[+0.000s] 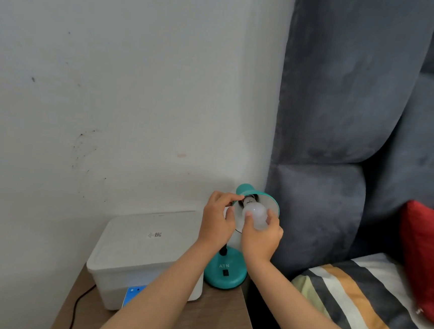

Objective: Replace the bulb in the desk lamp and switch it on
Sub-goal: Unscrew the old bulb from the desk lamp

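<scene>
Head view, the only one supplied: a teal desk lamp (227, 270) stands at the far right corner of a wooden worktop (212, 321), its round base just beside a white lidded box (140, 252) and close to a grey padded headboard (345, 123). The shade (273, 203) is tipped so that its open mouth faces the wearer. The white bulb (257, 216) sits in that mouth, its dark neck entering the socket at the shade's crown. Its long axis runs from the socket at upper left down and right towards the camera, globe end nearest the wearer. The right hand (262, 236) has its grip clamped on the bulb from below, thumb on the left of the globe and fingers on the right. The left hand (218, 217) has its grip closed on the left rim of the shade, beside the socket, apparently steadying it. The right hand is therefore the one on the bulb, and the socket lies directly along the bulb's axis, up and away from that grip. Judgement: the bulb is being turned in the socket; whether in or out cannot be determined. The black rocker switch (225, 272) on the base is untouched and the bulb is unlit. A striped bedcover (356, 302) and a red cushion (428, 259) lie to the right.
</scene>
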`<state>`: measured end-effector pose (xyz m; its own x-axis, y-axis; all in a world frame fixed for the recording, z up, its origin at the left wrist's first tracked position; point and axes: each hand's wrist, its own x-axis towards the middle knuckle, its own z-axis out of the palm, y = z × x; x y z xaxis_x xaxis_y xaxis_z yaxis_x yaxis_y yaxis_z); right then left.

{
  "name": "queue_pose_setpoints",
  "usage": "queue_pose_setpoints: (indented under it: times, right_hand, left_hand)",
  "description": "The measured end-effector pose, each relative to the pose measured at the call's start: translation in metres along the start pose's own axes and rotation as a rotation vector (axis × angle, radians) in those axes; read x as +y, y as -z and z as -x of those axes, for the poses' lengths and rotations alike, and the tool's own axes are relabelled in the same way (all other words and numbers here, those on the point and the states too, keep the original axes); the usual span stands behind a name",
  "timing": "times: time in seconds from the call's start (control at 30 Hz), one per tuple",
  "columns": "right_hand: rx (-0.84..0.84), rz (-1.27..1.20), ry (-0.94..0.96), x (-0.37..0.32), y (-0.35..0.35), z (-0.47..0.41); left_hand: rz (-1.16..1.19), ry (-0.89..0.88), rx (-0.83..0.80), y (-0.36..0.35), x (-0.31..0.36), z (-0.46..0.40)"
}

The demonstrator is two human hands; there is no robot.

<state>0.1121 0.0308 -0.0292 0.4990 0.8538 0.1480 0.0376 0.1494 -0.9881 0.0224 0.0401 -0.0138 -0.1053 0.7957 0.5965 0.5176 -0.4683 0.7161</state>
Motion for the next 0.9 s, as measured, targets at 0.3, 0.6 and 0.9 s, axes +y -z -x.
queue_pose_setpoints:
  times: [0.3, 0.6, 0.9]
  right_hand:
    - [0.015, -0.03, -0.042, -0.0019, 0.0016, 0.001]
    - [-0.002, -0.029, 0.039, 0.0009, 0.0, 0.0026]
    - [0.001, -0.004, -0.043, -0.0051, 0.0005, 0.0015]
  left_hand:
    - [-0.016, 0.004, -0.002, -0.0009, 0.0027, 0.0016]
    - [-0.024, 0.014, 0.002, -0.0024, 0.0037, 0.0022]
    - [-0.029, 0.02, 0.025, -0.0025, 0.0051, 0.0045]
